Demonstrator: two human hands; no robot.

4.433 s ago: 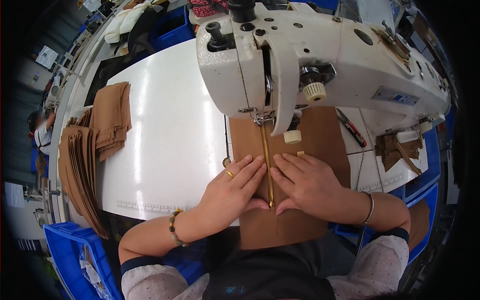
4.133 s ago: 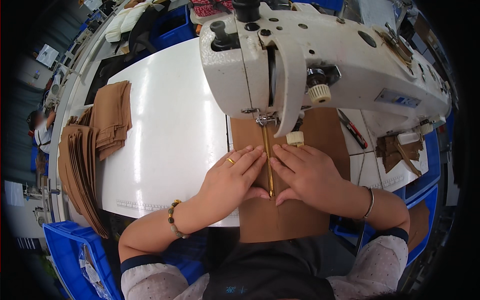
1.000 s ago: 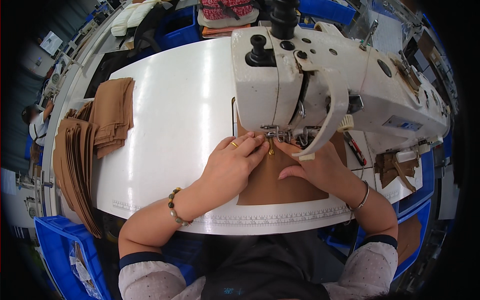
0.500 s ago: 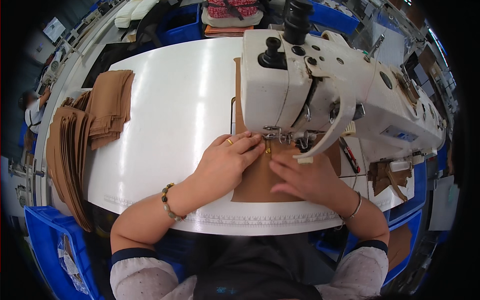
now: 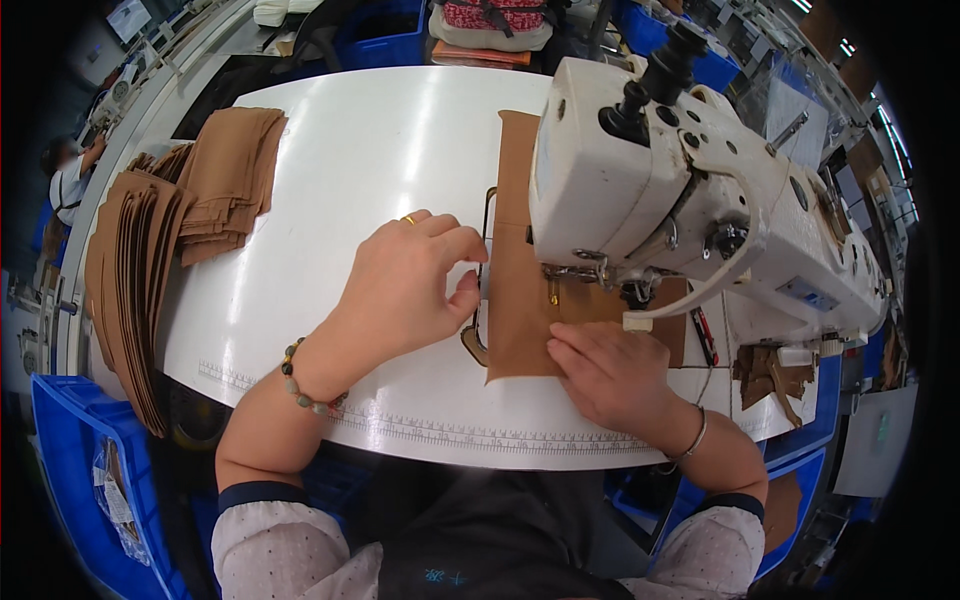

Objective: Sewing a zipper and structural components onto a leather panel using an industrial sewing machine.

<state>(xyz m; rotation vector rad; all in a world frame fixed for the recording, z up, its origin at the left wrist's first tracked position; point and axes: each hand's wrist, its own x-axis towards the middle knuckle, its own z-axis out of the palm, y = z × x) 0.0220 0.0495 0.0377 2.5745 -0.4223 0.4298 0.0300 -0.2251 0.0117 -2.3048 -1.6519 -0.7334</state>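
Note:
A brown panel [image 5: 520, 290] lies under the head of a white sewing machine [image 5: 610, 170]. My right hand [image 5: 615, 375] rests on the panel's near part, in front of the presser foot, with its fingers stretched out close together. Just left of the panel's edge, my left hand [image 5: 405, 285] is raised, fingers bent and a gap between thumb and forefinger; nothing shows in it. Beside it, a dark-edged slot [image 5: 475, 345] in the tabletop shows along the panel's left side. A small brass-coloured guide [image 5: 554, 291] stands at the needle area; the needle tip itself cannot be made out.
Stacks of brown pieces [image 5: 135, 290] lie at the table's left, with another pile [image 5: 235, 165] behind. A red-and-black cutter [image 5: 704, 335] and brown scraps [image 5: 770, 378] are to the right. Blue bins [image 5: 85, 440] stand below the table. A person [image 5: 68, 180] sits far left.
My left hand has lifted off the panel and moved left of its edge. My right hand has settled flatter on the panel. The view has shifted slightly, moving the machine rightward in the picture.

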